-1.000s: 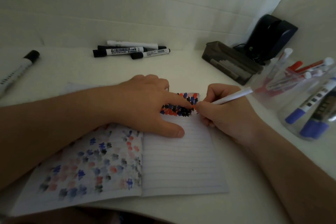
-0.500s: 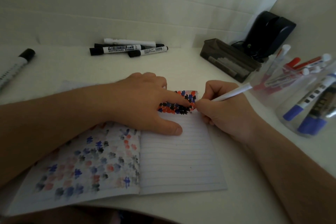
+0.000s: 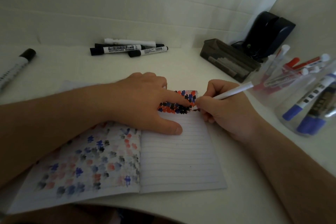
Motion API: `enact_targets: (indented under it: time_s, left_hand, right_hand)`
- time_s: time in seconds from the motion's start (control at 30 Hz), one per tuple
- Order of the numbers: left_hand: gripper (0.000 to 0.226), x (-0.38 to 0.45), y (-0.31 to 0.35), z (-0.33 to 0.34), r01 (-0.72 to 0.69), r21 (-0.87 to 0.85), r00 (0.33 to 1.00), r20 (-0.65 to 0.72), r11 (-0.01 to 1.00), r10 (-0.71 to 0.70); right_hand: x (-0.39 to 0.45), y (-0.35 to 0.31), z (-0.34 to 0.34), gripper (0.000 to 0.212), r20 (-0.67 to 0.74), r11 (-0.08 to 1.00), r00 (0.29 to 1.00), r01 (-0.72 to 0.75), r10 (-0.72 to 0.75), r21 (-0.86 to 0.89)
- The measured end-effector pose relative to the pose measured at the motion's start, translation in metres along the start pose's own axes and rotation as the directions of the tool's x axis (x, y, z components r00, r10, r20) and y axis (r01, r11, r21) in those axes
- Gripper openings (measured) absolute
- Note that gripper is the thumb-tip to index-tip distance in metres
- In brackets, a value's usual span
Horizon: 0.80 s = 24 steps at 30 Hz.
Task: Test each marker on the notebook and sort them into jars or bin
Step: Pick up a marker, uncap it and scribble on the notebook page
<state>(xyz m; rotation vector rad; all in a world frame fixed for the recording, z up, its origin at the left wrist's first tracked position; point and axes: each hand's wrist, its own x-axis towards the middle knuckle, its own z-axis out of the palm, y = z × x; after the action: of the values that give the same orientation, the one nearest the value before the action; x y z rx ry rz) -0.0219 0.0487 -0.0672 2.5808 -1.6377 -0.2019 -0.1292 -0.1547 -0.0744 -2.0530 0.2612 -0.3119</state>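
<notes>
The notebook [image 3: 178,160] lies open nearest the viewer, its left page full of faded blots, its right page ruled and bare except for a band of red, blue and black marks along the top edge. The left hand [image 3: 141,102] rests flat on it, forefinger stretched toward three o'clock across the marks and thumb pressed on the ruled page, holding nothing. Just at its three o'clock the right hand [image 3: 231,112] pinches a white marker [image 3: 234,92] in curled fingers, the tip down at the end of the bottom row, where a small dark mark shows; the barrel slants up toward two o'clock. The forefinger lies on the marks just beside the tip, so I judge it could smear wet ink or get inked itself, and the marker's raised end points at the jars close by, so a broad stroke might knock one. At three o'clock stand two clear jars: the nearer jar [image 3: 309,114] with at least two blue markers, the red jar [image 3: 283,78] behind it with several red ones, too crowded to count. Farther, at one o'clock, sit a dark bin [image 3: 227,58] and a black device [image 3: 269,32]. At twelve o'clock four markers [image 3: 127,49] lie heaped; one lone marker [image 3: 16,67] lies at ten o'clock.
</notes>
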Motion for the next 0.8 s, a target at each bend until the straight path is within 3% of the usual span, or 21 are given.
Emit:
enact_targets:
  time_s: [0.17,0.27,0.37,0.47,0.6,0.7,0.8]
  left_hand:
    - [0.074,-0.002,-0.002,0.002,-0.016,0.029,1.000,-0.026,0.999,0.016]
    - [0.056,-0.002,-0.001,0.004,-0.008,-0.018,0.997,-0.080,1.000,0.007]
    - [0.037,-0.001,-0.005,0.007,0.000,-0.290,0.986,-0.159,0.957,-0.049]
    - [0.027,-0.004,-0.009,0.005,-0.026,-0.412,0.970,-0.231,0.911,-0.077]
    - [0.016,-0.005,-0.009,0.003,-0.031,-0.485,0.970,-0.226,0.874,-0.091]
    - [0.014,-0.005,-0.008,0.002,-0.056,-0.487,0.968,-0.240,0.871,-0.072]
    - [0.014,-0.005,-0.007,0.002,-0.068,-0.486,0.966,-0.251,0.871,-0.065]
  right_hand:
    - [0.000,0.001,0.000,0.026,0.015,1.000,1.000,0.017,-0.016,-0.022]
    - [-0.002,0.000,0.000,0.026,0.020,1.000,1.000,0.014,-0.014,0.003]
    - [-0.001,0.000,-0.004,0.030,0.037,0.984,0.998,0.050,-0.057,0.170]
    - [-0.002,-0.003,-0.008,0.020,0.102,0.889,0.989,0.052,-0.110,0.454]
    - [-0.001,-0.001,-0.009,0.011,0.167,0.858,0.978,0.023,-0.125,0.512]
    - [0.001,0.003,-0.011,0.033,0.213,0.832,0.974,-0.055,-0.077,0.552]
    - [0.001,0.003,-0.010,0.042,0.244,0.826,0.967,-0.078,-0.074,0.558]
